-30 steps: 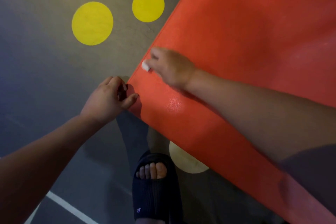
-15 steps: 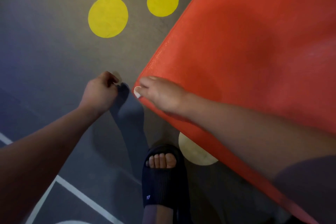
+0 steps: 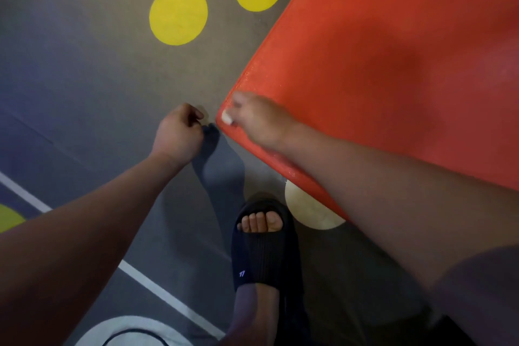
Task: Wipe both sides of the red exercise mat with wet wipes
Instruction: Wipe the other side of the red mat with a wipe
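Note:
The red exercise mat [image 3: 393,50] fills the upper right and lies tilted above the grey floor, with its near corner pointing left. My right hand [image 3: 258,118] presses on that corner and holds a small white wet wipe [image 3: 227,117], of which only a bit shows under the fingers. A wet sheen runs along the mat's edges near the corner. Just left of the corner, my left hand [image 3: 179,132] hovers over the floor with fingers curled, apart from the mat and with nothing visible in it.
The grey floor [image 3: 84,78] carries yellow painted circles [image 3: 178,14] and white lines [image 3: 157,286]. A pale disc [image 3: 309,213] lies partly under the mat's lower edge. My foot in a black slide sandal [image 3: 264,247] stands just below the mat corner.
My left hand let go of the mat's corner and drew back to the left, curled. My right hand slid with the wipe down the left edge to the corner.

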`<state>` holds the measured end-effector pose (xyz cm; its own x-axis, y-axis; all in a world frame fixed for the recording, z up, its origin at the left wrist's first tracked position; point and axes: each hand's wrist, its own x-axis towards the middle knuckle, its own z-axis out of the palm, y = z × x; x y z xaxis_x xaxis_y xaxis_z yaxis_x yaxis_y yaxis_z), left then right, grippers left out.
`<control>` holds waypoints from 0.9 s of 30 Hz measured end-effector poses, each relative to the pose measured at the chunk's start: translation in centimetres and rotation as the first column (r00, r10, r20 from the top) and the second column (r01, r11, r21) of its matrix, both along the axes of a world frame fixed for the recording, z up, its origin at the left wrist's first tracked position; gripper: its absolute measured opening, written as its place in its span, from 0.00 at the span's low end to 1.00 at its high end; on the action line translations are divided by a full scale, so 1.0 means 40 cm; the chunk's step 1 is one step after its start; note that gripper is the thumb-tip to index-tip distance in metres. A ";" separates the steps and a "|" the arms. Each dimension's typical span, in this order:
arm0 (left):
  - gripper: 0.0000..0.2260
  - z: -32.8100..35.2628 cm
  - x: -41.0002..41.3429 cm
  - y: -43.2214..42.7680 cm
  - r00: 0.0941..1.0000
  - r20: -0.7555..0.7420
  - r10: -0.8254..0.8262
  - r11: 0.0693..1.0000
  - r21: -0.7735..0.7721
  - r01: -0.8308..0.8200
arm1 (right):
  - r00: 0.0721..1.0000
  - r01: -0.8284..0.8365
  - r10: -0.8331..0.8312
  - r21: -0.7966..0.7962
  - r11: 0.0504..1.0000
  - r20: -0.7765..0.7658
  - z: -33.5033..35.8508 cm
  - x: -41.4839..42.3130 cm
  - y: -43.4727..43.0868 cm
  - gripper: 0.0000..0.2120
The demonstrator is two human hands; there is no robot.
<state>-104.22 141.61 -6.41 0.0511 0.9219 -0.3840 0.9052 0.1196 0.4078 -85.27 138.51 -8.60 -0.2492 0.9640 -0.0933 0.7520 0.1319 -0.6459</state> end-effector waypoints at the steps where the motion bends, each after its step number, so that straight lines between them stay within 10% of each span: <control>1: 0.12 0.003 0.005 -0.008 1.000 0.003 -0.029 1.000 0.006 0.029 | 0.992 0.123 -0.123 0.002 0.992 -0.025 -0.004 0.031 0.008 0.09; 9: 0.16 0.026 0.051 -0.047 0.969 0.075 -0.237 0.967 0.112 0.228 | 0.928 -0.371 0.360 0.130 0.920 0.099 -0.007 0.076 -0.169 0.10; 14: 0.22 0.035 0.065 -0.078 0.897 0.056 -0.439 0.895 0.111 0.431 | 0.976 0.179 -0.195 0.157 0.971 0.092 -0.024 0.197 -0.065 0.12; 21: 0.26 0.036 0.070 -0.101 0.875 -0.040 -0.482 0.874 0.056 0.483 | 0.942 -0.310 0.293 0.089 0.946 0.164 0.004 0.117 -0.227 0.12; 27: 0.28 0.056 0.093 -0.110 0.875 -0.090 -0.475 0.879 -0.018 0.476 | 0.983 0.158 -0.172 0.186 0.970 0.061 -0.022 0.202 -0.170 0.11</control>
